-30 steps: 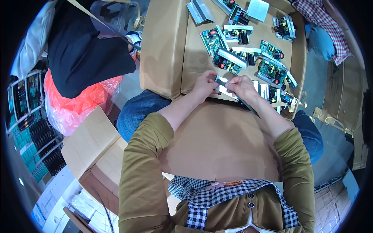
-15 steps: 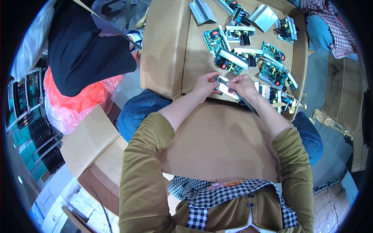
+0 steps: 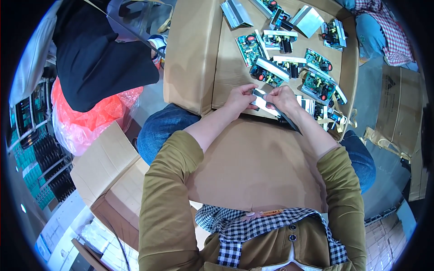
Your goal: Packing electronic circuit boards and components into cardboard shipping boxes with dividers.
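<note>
Silvery metal strip (image 3: 260, 100) pinched at both ends by left hand (image 3: 239, 97) and right hand (image 3: 281, 98), at the near edge of the cardboard box lid (image 3: 235, 67) | green circuit boards (image 3: 289, 63) beyond (scattered) | red plastic bag (image 3: 90, 119) far left of lid

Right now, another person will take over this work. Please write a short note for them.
Left hand and right hand: both hold one small metal strip, over the near edge of the cardboard.
Green circuit boards and grey metal plates lie loose on the cardboard beyond the hands.
Done: cannot tell from this view.
Left: the strip is not yet on any board.
</note>
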Available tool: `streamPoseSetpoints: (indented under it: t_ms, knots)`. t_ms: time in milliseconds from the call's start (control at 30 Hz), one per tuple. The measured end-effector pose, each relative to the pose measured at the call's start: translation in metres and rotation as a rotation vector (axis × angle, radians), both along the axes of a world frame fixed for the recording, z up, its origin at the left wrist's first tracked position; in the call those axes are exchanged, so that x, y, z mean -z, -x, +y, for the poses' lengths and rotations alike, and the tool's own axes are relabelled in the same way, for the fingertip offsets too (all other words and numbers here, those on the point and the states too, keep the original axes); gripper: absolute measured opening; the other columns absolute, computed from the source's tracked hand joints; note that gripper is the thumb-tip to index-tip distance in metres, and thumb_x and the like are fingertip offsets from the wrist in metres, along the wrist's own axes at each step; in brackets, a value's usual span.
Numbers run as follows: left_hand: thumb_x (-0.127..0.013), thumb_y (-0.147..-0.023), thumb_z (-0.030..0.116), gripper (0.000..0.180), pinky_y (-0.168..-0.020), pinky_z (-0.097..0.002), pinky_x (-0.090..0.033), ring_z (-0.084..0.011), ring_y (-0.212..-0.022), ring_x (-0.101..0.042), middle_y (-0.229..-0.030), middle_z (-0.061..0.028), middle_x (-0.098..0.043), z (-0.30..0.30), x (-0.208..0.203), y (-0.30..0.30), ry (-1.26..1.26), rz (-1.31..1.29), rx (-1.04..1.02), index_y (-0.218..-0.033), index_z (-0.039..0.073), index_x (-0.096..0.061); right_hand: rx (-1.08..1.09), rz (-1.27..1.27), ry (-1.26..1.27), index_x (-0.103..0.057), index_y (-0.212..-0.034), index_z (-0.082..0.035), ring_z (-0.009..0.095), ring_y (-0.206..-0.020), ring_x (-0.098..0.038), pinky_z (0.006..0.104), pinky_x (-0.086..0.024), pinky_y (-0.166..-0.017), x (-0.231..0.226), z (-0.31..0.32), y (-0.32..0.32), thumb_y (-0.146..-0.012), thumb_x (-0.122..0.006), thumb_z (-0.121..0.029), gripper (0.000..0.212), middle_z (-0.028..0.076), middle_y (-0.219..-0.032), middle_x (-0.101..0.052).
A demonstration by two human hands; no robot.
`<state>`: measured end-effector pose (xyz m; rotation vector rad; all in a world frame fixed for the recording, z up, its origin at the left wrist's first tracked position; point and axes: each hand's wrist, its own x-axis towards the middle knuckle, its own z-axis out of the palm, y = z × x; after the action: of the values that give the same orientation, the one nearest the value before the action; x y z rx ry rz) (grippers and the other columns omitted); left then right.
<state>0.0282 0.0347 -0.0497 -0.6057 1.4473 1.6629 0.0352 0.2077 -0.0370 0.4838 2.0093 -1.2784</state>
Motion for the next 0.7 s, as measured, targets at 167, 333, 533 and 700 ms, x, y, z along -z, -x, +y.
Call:
streamPoseSetpoints:
  t_ms: [167, 333, 533, 700]
  knots:
    - [-0.055, -0.079, -0.004, 0.040, -0.061, -0.0257, -0.056, -0.0161, -0.078, -0.061, -0.091, -0.0070, -0.056, -0.0006, -0.0006, 0.0002, -0.017, 0.008, 0.000, -0.118, 0.005, -0.052, 0.003, 0.001, 0.006, -0.067, -0.073, 0.004, 0.014, -0.053, -0.062, 0.0274, -0.048, -0.054, -0.0025, -0.0005, 0.0008, -0.073, -0.069, -0.012, 0.017, 0.011, -0.061, -0.064]
    - [-0.056, -0.083, 0.003, 0.033, -0.063, -0.0245, -0.056, -0.0146, -0.080, -0.060, -0.092, -0.0046, -0.054, 0.0002, -0.0020, 0.0012, 0.007, -0.011, 0.022, -0.116, 0.009, -0.054, -0.001, -0.024, -0.020, -0.066, -0.073, 0.004, 0.014, -0.053, -0.062, 0.0274, -0.048, -0.055, -0.0078, -0.0029, 0.0027, -0.073, -0.070, -0.013, 0.017, 0.011, -0.061, -0.064]
    - [-0.058, -0.082, 0.004, 0.030, -0.057, -0.0254, -0.056, -0.0161, -0.078, -0.061, -0.092, -0.0066, -0.057, 0.0004, 0.0037, 0.0015, 0.027, 0.023, 0.005, -0.112, 0.005, -0.056, 0.003, -0.017, -0.011, -0.066, -0.072, 0.005, 0.014, -0.050, -0.060, 0.0266, -0.048, -0.054, -0.0012, -0.0017, 0.0005, -0.073, -0.070, -0.014, 0.019, 0.011, -0.061, -0.063]
    - [-0.058, -0.082, 0.005, 0.029, -0.056, -0.0253, -0.056, -0.0160, -0.078, -0.060, -0.090, -0.0061, -0.057, 0.0000, 0.0059, 0.0017, 0.035, 0.039, 0.012, -0.111, 0.005, -0.057, 0.000, -0.030, 0.001, -0.065, -0.072, 0.005, 0.012, -0.049, -0.059, 0.0264, -0.047, -0.050, 0.0005, 0.0009, -0.0006, -0.075, -0.069, -0.016, 0.022, 0.011, -0.063, -0.063]
